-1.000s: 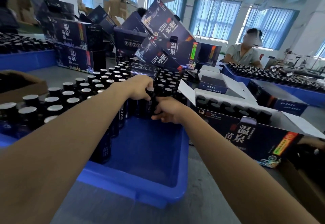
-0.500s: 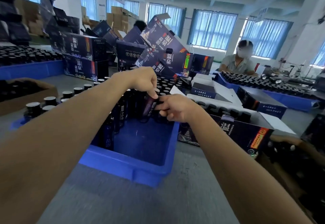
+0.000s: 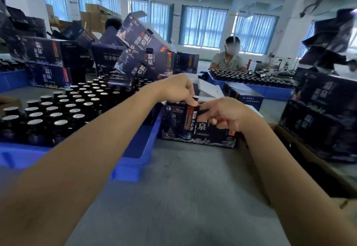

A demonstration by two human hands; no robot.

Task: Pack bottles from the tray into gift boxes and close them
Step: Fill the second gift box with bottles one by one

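From the head view, both hands meet at the near left end of a gift box [image 3: 212, 135] that lies on the grey surface [image 3: 183, 187], just beside the right wall of the blue tray [image 3: 135, 160]. The box's long axis runs left to right across the surface, with its printed front face toward the camera. A white flap [image 3: 207, 91] stands up behind the hands, so the top looks open, though the opening itself is hidden.

The left hand [image 3: 174, 90] comes in from above, its grip curled down over the tops of a small cluster of labelled bottles [image 3: 190, 119]. The cluster stands upright, hard against the box's left end. The right hand [image 3: 227, 115] comes from the right, its grip curled and pinching the side of the red-striped bottle at the cluster's right edge. How many bottles are held cannot be told.

The box opening lies behind and to the right of the held cluster. The next move is likely a short carry up and rightward, keeping the bottles upright so they drop in neck up. The right hand is nearer the opening and the left is nearer the tray.

The remaining capped bottles [image 3: 58, 110] stand packed in the tray, well to the left.
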